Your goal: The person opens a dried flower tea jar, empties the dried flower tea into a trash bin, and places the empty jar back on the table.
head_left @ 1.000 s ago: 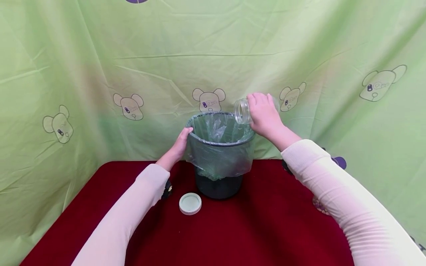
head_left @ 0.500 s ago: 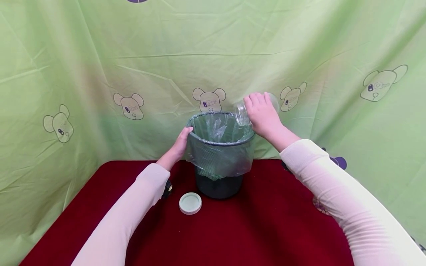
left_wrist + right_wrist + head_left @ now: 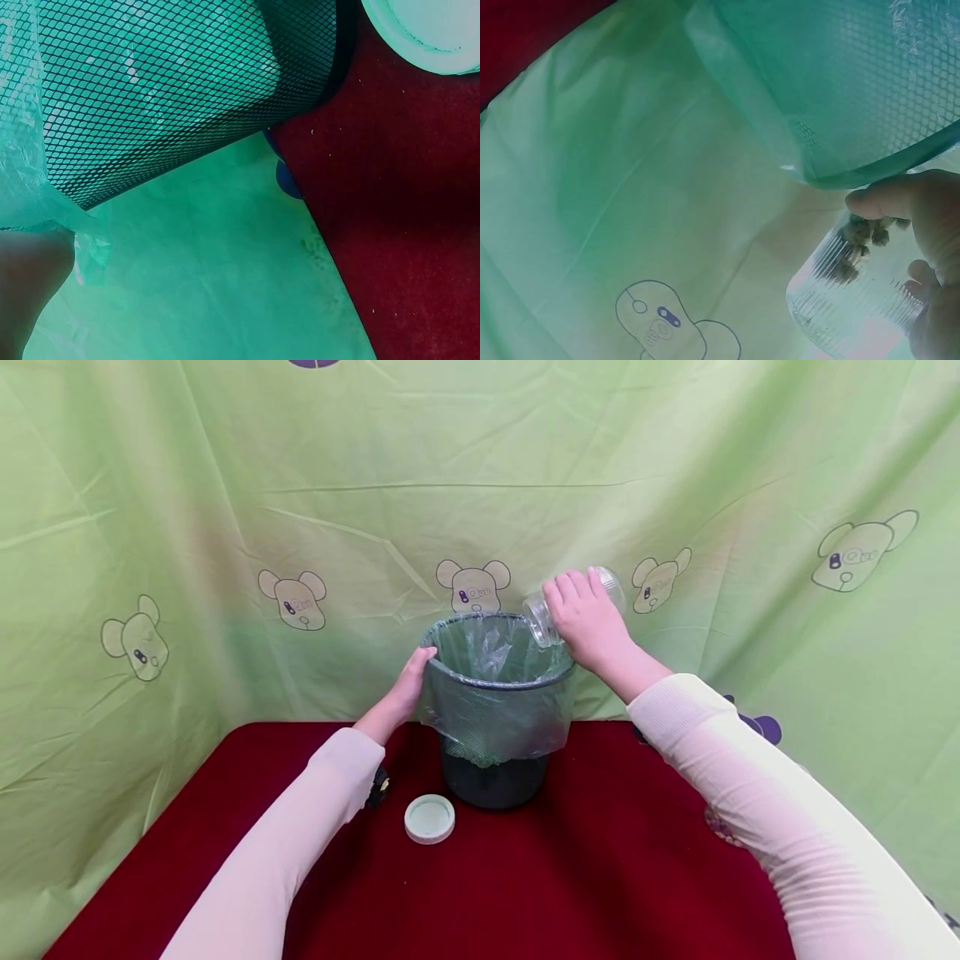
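A dark mesh trash can [image 3: 491,785] stands upright, lined with a thin translucent bag [image 3: 498,718] folded over its rim. My left hand [image 3: 408,681] grips the can's left rim through the bag, thumb at the top edge. In the left wrist view only part of that hand [image 3: 34,281] shows, against the bag. My right hand [image 3: 592,618] holds a clear ribbed glass jar [image 3: 538,620], tilted mouth-down over the can's right rim. Several small brownish lumps [image 3: 859,236] lie inside the jar in the right wrist view; what they are I cannot tell.
A pale round lid [image 3: 429,818] lies on the red tablecloth [image 3: 525,885] in front of the trash can. Behind the table hangs a green curtain [image 3: 360,510] with bear-head prints, close to the can's far side.
My right hand has tipped the jar further, its mouth now lower and its base higher. The left hand, the trash can and the lid have stayed in place.
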The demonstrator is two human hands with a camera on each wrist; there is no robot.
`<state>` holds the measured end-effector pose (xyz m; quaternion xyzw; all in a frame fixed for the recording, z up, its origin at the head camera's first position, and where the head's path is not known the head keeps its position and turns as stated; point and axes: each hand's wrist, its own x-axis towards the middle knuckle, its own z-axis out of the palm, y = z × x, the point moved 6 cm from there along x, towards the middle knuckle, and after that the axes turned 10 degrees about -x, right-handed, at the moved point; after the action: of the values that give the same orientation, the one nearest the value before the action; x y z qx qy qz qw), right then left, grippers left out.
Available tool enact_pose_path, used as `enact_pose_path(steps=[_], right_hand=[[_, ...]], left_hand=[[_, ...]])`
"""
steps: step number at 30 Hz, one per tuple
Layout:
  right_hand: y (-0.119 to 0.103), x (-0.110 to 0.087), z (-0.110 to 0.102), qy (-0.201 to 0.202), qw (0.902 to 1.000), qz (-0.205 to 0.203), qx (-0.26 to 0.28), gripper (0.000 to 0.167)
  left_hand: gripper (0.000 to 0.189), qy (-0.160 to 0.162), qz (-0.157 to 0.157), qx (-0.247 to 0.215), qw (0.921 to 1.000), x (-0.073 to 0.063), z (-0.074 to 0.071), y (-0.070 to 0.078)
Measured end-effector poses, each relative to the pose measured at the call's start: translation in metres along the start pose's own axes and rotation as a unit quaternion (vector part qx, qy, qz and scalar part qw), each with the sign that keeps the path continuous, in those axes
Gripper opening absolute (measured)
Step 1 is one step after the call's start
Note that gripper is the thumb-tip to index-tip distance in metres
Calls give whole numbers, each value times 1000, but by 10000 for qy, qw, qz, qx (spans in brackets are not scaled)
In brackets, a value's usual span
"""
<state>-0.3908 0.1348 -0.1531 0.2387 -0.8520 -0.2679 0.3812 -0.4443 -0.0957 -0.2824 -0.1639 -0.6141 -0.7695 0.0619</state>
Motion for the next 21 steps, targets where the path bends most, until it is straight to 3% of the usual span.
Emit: enact_pose_path(steps=[21], right_hand=[[-11, 2, 0, 207, 9987, -395, -264, 61]], left_hand=[[53, 90, 51, 141, 9998, 1, -1, 1]])
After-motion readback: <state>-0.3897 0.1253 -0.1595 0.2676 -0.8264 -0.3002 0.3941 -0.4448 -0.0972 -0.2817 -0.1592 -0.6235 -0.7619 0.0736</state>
